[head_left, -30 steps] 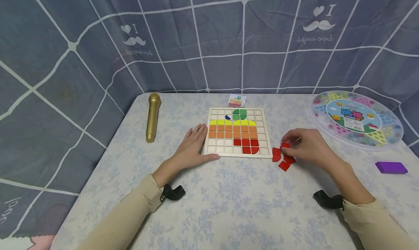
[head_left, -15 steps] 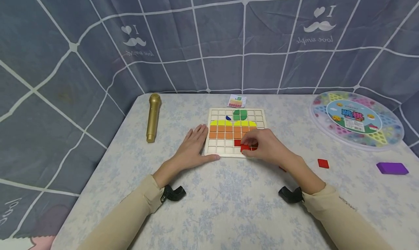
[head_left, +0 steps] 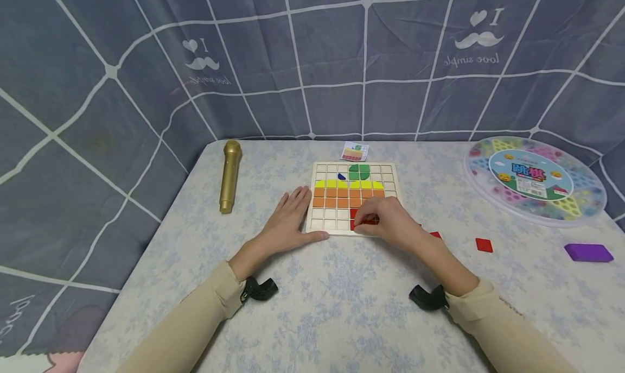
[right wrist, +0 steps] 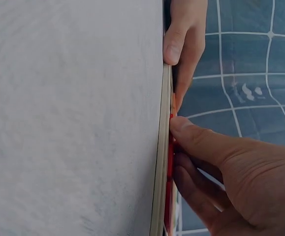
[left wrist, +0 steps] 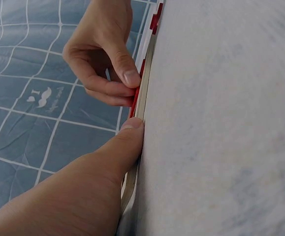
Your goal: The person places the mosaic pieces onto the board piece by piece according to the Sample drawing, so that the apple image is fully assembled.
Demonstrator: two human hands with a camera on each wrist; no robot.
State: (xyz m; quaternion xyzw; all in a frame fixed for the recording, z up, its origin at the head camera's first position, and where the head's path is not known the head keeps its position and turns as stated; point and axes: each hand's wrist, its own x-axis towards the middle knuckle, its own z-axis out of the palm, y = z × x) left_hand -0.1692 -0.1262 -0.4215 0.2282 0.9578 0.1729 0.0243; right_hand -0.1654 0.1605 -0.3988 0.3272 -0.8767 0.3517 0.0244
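A pale wooden grid board (head_left: 329, 225) lies on the table, bearing green, blue, yellow, orange and red tiles. My left hand (head_left: 289, 221) rests flat along its left side, fingers straight, with the thumb at the front edge. Over the lower right part of the board, my right hand (head_left: 390, 219) pinches a red square tile (head_left: 352, 225) down in the front row. In the right wrist view, its thumb touches the red tile (right wrist: 171, 123) at the board's surface. The right hand partly hides the other red tiles on the board.
Loose red tiles, such as one red square (head_left: 484, 245), lie right of the board, some partly behind the right forearm. A small picture card (head_left: 355, 151) sits behind the board. A gold microphone (head_left: 229, 177), a round Chinese checkers box (head_left: 586, 191) and a purple block (head_left: 588, 252) stand around.
My right hand has moved left from the loose red tiles to the board, bringing a red tile into the front row. One red square now lies apart at the right. The left hand stays still.
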